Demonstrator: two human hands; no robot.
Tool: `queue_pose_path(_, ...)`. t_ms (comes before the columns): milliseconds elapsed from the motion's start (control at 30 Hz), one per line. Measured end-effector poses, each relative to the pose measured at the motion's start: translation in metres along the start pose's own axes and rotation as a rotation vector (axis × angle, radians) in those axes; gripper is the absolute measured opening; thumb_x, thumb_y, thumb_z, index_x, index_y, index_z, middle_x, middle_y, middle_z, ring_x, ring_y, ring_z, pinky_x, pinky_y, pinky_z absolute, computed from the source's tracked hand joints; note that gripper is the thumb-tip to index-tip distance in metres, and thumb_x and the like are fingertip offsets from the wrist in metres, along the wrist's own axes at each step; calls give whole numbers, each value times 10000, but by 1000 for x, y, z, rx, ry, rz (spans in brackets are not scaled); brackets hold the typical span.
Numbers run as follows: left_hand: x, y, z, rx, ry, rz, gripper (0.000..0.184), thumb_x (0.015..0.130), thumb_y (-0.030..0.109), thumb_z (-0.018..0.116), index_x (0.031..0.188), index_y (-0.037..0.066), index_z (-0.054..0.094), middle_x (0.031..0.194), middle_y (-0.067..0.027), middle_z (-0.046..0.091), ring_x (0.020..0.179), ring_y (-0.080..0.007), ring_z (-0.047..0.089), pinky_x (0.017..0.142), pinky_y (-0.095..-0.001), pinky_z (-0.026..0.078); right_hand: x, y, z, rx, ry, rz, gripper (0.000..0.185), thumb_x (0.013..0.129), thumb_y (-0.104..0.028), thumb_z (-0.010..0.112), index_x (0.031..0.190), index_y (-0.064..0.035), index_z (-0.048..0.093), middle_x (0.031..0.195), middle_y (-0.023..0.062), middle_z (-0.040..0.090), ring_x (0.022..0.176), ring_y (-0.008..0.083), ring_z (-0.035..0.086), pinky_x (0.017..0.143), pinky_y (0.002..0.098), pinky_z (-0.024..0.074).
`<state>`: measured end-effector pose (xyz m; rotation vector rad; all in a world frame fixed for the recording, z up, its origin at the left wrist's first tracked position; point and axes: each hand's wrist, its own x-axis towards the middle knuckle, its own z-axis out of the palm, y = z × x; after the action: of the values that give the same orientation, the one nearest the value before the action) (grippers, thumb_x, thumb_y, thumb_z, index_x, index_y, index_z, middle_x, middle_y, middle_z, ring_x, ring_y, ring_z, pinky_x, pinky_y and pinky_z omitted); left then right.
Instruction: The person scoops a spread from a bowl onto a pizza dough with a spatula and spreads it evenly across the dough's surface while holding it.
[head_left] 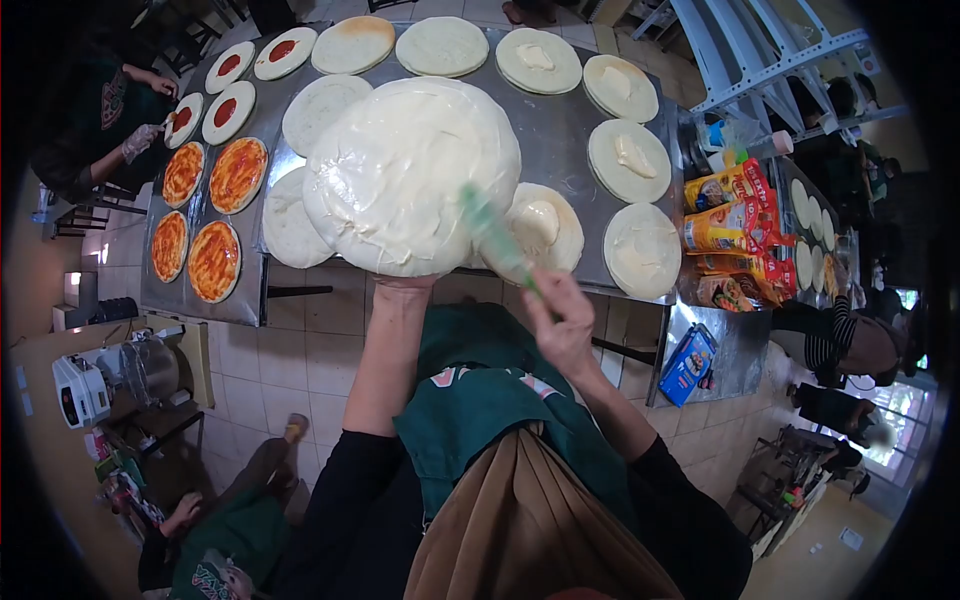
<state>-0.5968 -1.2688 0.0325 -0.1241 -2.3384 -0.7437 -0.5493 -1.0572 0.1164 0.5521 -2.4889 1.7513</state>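
A large round pizza base (400,190) covered with a creamy white spread is raised close to me above the metal table. My left hand (405,284) holds it up from below; the fingers are hidden under it. My right hand (558,315) grips the handle of a green spatula (490,230), whose blurred blade lies over the right part of the spread. Just right of the raised base, another pizza base (560,225) carries a dollop of the spread. More plain bases (295,215) lie partly hidden behind and left of the raised one.
Bases with white dollops (628,160) line the table's right side. Bases with red sauce (238,175) fill the left side, where a gloved hand (140,142) of another person works. Orange sauce pouches (725,225) and a blue pack (688,365) are at right.
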Motion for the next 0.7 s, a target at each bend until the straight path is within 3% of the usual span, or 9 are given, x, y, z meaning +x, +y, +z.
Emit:
queue_pose_path(100, 7, 4, 14, 30, -22, 11, 677, 921, 519, 411, 1446, 111, 285, 1464, -80, 363, 1334, -274, 359, 1120, -460, 276, -14, -18, -2, 2, -273, -133, 410, 832, 30, 628, 1221, -99, 628, 832, 68, 587, 652, 97, 560, 559, 232, 457)
queue_pose_path(200, -14, -10, -1, 59, -64, 16, 676, 923, 513, 413, 1450, 110, 278, 1464, -83, 362, 1333, -271, 360, 1120, -456, 278, 21, -14, -26, -126, -84, -201, 315, 846, -21, 628, 1159, -50, 649, 782, 103, 584, 634, 133, 562, 574, 266, 448)
queue_pose_path(233, -18, -12, -2, 66, -78, 18, 675, 924, 511, 413, 1451, 110, 275, 1464, -84, 361, 1333, -270, 360, 1119, -455, 279, 41, -19, -36, -154, -10, 3, 291, 861, -35, 610, 1150, -34, 645, 765, 119, 577, 652, 156, 566, 592, 287, 450)
queue_pose_path(267, -24, -13, -6, 71, -88, 23, 675, 925, 508, 414, 1452, 110, 273, 1464, -85, 361, 1333, -269, 360, 1119, -453, 279, 67, -24, -46, -223, 39, -18, 300, 863, -39, 605, 1162, -26, 633, 775, 130, 584, 694, 164, 574, 608, 282, 451)
queue_pose_path(367, -26, -8, 2, 89, -119, 43, 674, 927, 502, 416, 1455, 110, 265, 1464, -89, 359, 1333, -266, 361, 1119, -449, 282, 74, -16, -41, -250, -117, -90, 386, 856, -33, 607, 1239, -84, 601, 799, 103, 582, 723, 187, 590, 638, 294, 475)
queue_pose_path(433, -32, -12, 0, 109, -131, 41, 673, 929, 497, 417, 1457, 110, 260, 1464, -91, 358, 1332, -264, 362, 1118, -447, 283, 40, -21, -25, -322, -279, -290, 449, 841, -38, 633, 1270, -161, 590, 782, 70, 571, 694, 183, 592, 619, 306, 484)
queue_pose_path(533, -38, -21, 8, 145, -173, 19, 673, 931, 491, 419, 1460, 110, 253, 1464, -94, 356, 1332, -261, 363, 1117, -443, 286, 17, -42, -24, -162, -463, -82, 502, 822, -46, 663, 1268, -266, 593, 765, 46, 569, 602, 157, 568, 582, 294, 479)
queue_pose_path(633, -59, -24, 3, 166, -226, 10, 672, 934, 484, 421, 1464, 110, 245, 1464, -98, 355, 1331, -258, 364, 1117, -439, 288, 42, -20, -41, -129, -245, 48, 426, 849, -39, 616, 1261, -143, 596, 717, 71, 564, 607, 178, 572, 570, 298, 468)
queue_pose_path(700, -57, -28, 10, 174, -249, 20, 672, 935, 479, 422, 1466, 109, 240, 1464, -100, 354, 1331, -256, 365, 1116, -436, 289, 41, -14, -38, -267, -220, 5, 409, 853, -39, 604, 1255, -112, 594, 728, 77, 578, 608, 198, 577, 569, 305, 471)
